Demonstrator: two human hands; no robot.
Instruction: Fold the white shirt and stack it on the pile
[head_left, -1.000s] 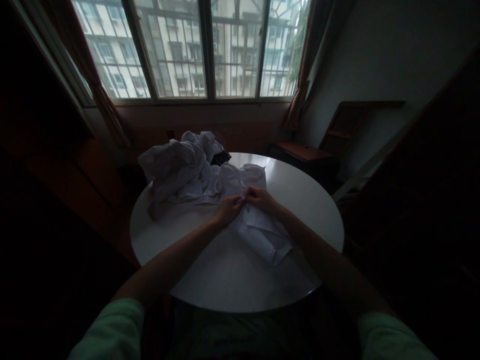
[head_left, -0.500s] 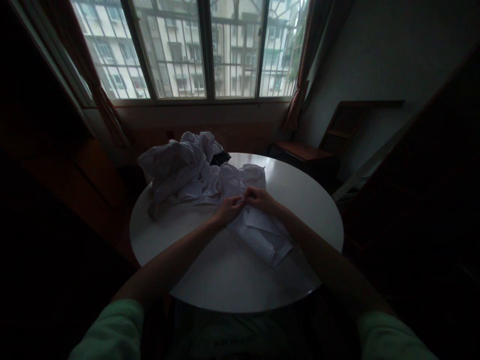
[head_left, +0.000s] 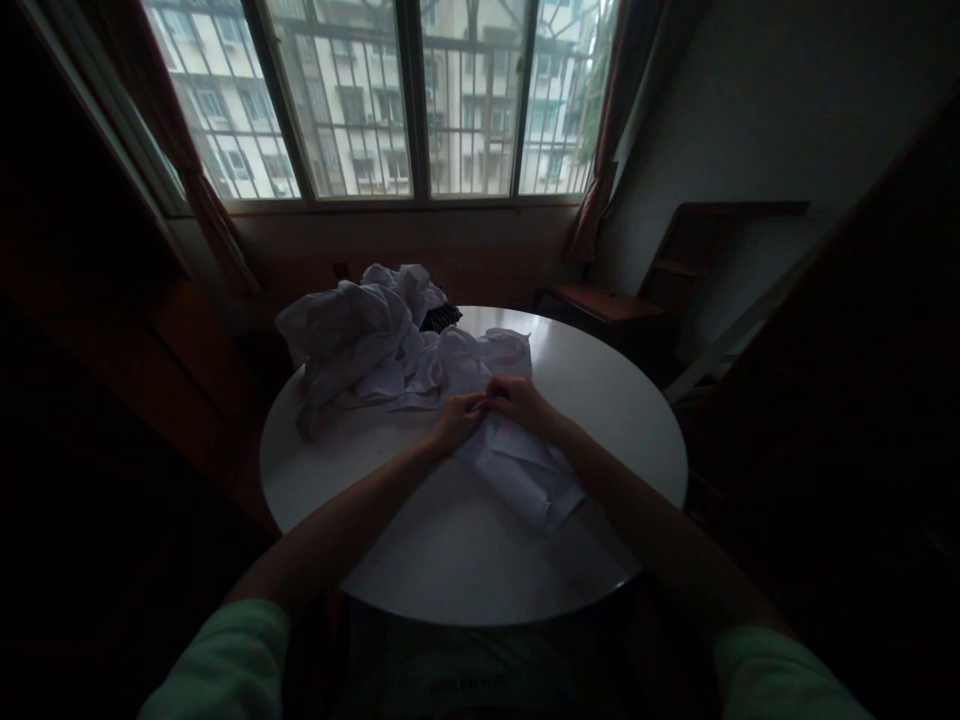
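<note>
Both my hands meet near the middle of the round white table (head_left: 420,540). My left hand (head_left: 457,418) and my right hand (head_left: 517,400) pinch the upper edge of a white garment (head_left: 525,475), likely a shirt, their fingertips almost touching. The pinched spot itself is hidden by the fingers. From there the cloth stretches, partly folded, toward the table's near right, under my right forearm. More white cloth (head_left: 484,355) lies just beyond my hands and runs into a crumpled white heap (head_left: 352,340) at the far left.
Dark striped cloth (head_left: 441,318) peeks out behind the heap. A wooden chair (head_left: 615,302) stands past the table's far right edge. Ahead is a barred window (head_left: 412,110) with tied curtains (head_left: 589,220). Dark wooden furniture (head_left: 187,340) flanks the left side.
Almost everything is still. My right hand has shifted very slightly at the garment's edge; both hands keep their pinch.
</note>
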